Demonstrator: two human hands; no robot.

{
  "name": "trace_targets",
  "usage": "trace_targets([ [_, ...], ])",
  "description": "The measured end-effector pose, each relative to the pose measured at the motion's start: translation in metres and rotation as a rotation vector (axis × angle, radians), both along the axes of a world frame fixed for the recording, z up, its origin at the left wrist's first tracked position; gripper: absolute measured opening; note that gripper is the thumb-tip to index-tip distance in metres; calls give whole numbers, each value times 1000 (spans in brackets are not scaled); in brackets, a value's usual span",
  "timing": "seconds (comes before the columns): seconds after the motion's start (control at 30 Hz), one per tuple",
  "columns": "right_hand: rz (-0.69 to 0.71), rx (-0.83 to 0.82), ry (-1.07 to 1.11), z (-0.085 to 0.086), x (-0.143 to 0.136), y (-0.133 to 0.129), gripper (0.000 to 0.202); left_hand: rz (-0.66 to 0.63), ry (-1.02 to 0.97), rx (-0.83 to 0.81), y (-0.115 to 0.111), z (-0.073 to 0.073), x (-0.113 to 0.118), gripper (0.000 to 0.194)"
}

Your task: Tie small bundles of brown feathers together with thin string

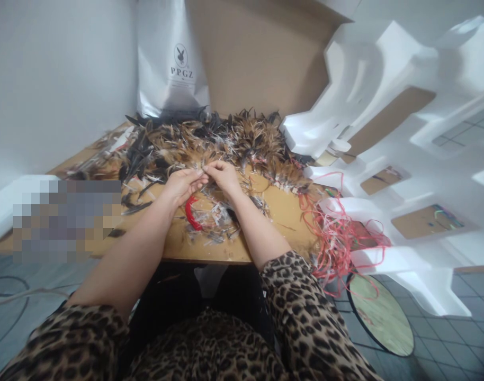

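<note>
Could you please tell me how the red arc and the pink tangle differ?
The red arc is small and compact; the pink tangle is large and sprawling. The arc is deeper in colour than the tangle. The arc makes one curve, the tangle many loops. Both are reddish.

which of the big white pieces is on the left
The low white piece at the picture's left edge; the other big white pieces are all right of the feathers.

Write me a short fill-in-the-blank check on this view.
The right hand and left hand are close together, near brown and black ____.
The silvery bag bears the four letters ____.
The curved strip on the table is ____.
The sleeves have a ____ print.

feathers; PPGZ; red; leopard
</note>
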State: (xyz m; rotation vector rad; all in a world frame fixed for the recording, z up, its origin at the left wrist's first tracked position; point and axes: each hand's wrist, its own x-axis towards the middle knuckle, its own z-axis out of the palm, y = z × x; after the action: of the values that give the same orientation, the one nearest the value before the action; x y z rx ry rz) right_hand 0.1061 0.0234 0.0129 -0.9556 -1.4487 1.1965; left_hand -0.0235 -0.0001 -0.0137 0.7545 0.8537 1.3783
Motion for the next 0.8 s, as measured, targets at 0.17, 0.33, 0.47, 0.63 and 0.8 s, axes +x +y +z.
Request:
trace_targets([
  [0.17, -16, -14, 16, 0, 0, 0, 24, 15, 17, 10, -2, 4, 1, 7],
  [0.33, -11, -46, 57, 1, 0, -2, 22, 17, 37, 8, -4, 5, 3, 10],
  [0.47, 5, -66, 86, 0, -2, -3, 22, 26, 49, 10, -5, 5, 4, 10],
  [0.63, -8, -58, 46, 0, 4, 4, 23, 26, 91, 14, -6, 5, 3, 9],
  [0.8, -237, 15, -71, -12, 35, 32, 22, 70, 77, 24, -1, 0, -1, 12],
])
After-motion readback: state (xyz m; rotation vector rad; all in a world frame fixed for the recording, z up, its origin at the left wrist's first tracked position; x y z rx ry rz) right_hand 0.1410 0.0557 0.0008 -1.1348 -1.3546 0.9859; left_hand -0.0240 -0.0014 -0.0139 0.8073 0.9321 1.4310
